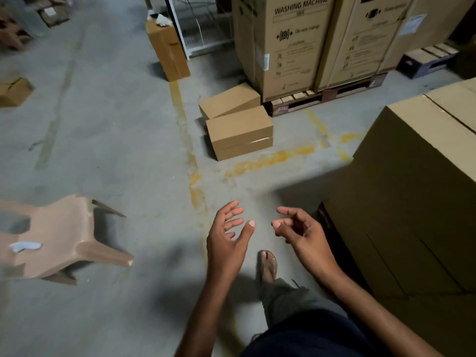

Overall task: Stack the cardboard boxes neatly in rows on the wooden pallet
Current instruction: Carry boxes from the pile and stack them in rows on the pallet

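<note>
Two small cardboard boxes lie on the concrete floor ahead: the nearer box (239, 134) and a tilted box (229, 100) leaning behind it. Beyond them a wooden pallet (324, 97) carries tall washing machine cartons (291, 42). My left hand (228, 235) and my right hand (296, 228) hover empty over the floor, well short of the boxes, fingers loosely spread and slightly curled. At the right stands a big stack of cardboard boxes (412, 197), close to my right hand.
A brown plastic chair (59, 238) lies tipped over at the left. An upright narrow box (167, 52) stands at the back, another small box (14, 91) at far left. Yellow floor lines (188, 140) cross the concrete. My foot (268, 266) is below my hands.
</note>
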`<state>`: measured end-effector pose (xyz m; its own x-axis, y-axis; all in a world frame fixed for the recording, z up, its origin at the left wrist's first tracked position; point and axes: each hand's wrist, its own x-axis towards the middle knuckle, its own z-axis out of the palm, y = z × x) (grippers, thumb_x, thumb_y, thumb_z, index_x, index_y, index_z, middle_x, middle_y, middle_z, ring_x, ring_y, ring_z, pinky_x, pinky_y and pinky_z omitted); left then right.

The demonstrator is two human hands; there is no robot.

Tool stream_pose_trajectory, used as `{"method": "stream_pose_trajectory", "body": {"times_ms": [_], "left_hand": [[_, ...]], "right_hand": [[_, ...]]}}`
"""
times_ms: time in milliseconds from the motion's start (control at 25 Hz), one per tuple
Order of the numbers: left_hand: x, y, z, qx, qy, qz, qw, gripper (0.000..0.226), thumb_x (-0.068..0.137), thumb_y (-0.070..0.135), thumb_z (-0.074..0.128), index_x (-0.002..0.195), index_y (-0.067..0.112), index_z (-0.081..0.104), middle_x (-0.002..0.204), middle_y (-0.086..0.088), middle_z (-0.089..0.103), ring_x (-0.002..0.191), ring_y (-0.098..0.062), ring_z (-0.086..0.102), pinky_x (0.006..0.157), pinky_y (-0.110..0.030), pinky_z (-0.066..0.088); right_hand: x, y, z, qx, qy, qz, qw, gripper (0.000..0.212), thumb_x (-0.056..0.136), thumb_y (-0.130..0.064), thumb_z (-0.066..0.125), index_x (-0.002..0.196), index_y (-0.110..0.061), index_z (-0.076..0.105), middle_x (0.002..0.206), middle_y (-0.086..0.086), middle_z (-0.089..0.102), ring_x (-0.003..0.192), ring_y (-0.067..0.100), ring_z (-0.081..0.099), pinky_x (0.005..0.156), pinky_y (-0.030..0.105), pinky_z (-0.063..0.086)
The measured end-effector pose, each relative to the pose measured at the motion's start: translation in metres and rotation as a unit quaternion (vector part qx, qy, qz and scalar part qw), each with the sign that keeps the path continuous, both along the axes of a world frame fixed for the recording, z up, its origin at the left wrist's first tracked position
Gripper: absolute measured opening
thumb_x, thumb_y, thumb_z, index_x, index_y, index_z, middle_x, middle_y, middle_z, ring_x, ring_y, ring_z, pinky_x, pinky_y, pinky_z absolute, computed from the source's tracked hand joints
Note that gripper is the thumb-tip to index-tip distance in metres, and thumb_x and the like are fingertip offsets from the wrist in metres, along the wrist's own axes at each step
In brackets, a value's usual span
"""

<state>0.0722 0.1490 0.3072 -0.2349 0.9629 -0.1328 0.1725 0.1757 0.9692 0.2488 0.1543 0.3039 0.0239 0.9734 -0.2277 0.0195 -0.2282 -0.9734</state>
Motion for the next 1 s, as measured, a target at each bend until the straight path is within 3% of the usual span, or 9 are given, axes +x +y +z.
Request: {"method": "stream_pose_trajectory", "body": {"times_ms": [240,560,800,1000], "left_hand": [[-0.056,0.178,-0.018,-0.013,0.014,-0.004,1.000,0.042,0.087,0.021,0.081,0.122,0.039,0.063,0.115,0.017,0.071,0.103,-0.006,0.069,0.096,-0.041,0.057],[-0.116,0.391,0.002,-0.002,0.012,-0.021,1.000,0.039,0.090,0.022,0.078,0.122,0.036,0.064,0.115,0.017,0.071,0.102,-0.001,0.068,0.088,-0.026,0.055],[-0.183,0.527,-0.051,-0.082,-0.013,-0.069,0.994,0.033,0.091,0.017,0.077,0.118,0.032,0.066,0.112,0.010,0.073,0.099,-0.002,0.070,0.084,-0.019,0.050],[-0.240,0.652,-0.083,-0.146,0.009,-0.169,0.975,0.030,0.091,0.019,0.076,0.115,0.035,0.066,0.109,0.010,0.073,0.093,0.002,0.068,0.081,-0.014,0.048]], "right_hand": [[-0.043,0.195,-0.017,-0.011,0.004,-0.023,1.000,0.025,0.096,-0.013,0.071,0.119,-0.021,0.067,0.083,0.003,0.074,0.082,0.009,0.071,0.071,0.014,0.050],[-0.111,0.419,0.004,-0.013,0.006,0.002,1.000,0.024,0.096,-0.014,0.071,0.118,-0.022,0.067,0.081,0.006,0.072,0.083,0.010,0.071,0.071,0.014,0.050],[-0.162,0.529,-0.047,-0.109,0.008,-0.112,0.988,0.023,0.096,-0.015,0.070,0.117,-0.023,0.068,0.095,0.012,0.075,0.086,0.015,0.072,0.074,0.026,0.049],[-0.218,0.626,-0.075,-0.160,-0.026,-0.201,0.966,0.027,0.096,-0.015,0.070,0.122,-0.021,0.067,0.096,0.006,0.076,0.085,0.012,0.072,0.080,0.032,0.054]]}}
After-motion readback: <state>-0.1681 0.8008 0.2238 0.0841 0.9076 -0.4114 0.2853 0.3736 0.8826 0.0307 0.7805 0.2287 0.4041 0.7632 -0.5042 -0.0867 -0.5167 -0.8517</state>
